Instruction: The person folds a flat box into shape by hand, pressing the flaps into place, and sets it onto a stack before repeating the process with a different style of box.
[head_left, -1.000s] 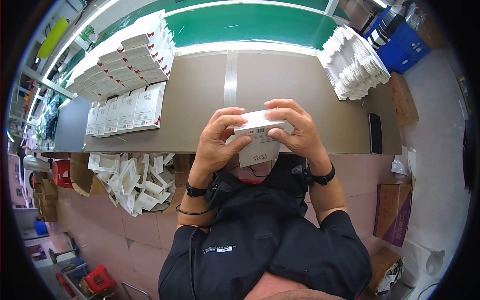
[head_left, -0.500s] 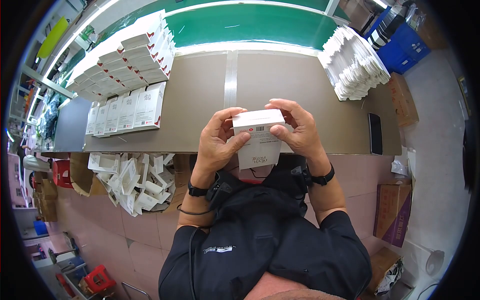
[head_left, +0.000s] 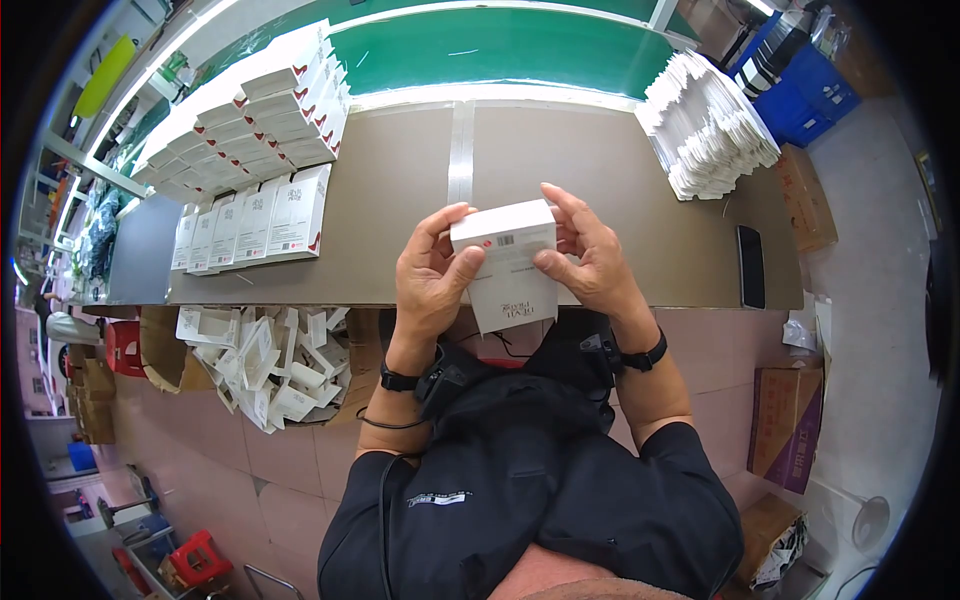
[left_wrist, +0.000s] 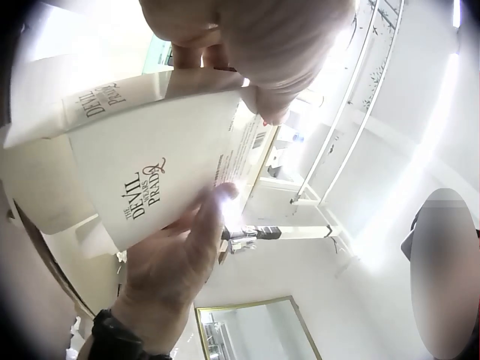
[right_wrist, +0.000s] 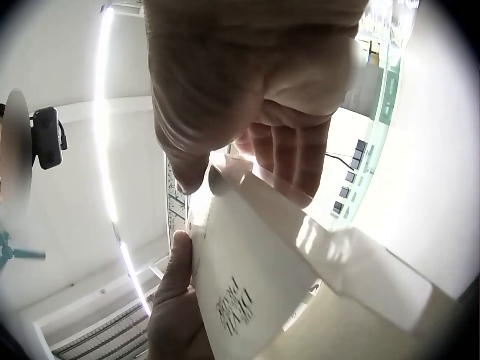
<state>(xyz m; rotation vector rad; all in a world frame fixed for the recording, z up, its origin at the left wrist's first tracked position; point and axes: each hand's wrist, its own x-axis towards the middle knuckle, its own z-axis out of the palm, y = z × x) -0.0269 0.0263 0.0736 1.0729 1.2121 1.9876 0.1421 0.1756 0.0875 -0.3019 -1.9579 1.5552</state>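
Both hands hold a white printed carton (head_left: 515, 275) over the table's near edge. Its lettering, THE DEVIL WEARS PRADA, is legible in the left wrist view. The left hand (head_left: 430, 275) grips one side, its thumb on the printed face and its fingers round behind. From the other side the right hand (head_left: 597, 262) holds it, thumb on the same face, index finger stretched past the corner. The end facing away from the person is flat and closed. At the near end, loose flaps (left_wrist: 34, 124) stick out in the left wrist view.
Stacked white boxes (head_left: 250, 120) fill the table's left side, with a row of upright ones (head_left: 245, 222) before them. Flat cartons (head_left: 705, 125) are piled at back right, near a black phone (head_left: 750, 267). Below the left edge, a cardboard box (head_left: 170, 345) holds many white trays (head_left: 270, 370).
The fingers that lay on the carton's end panel have moved off it to the sides. The carton has shifted slightly left and tilted, showing more of its end.
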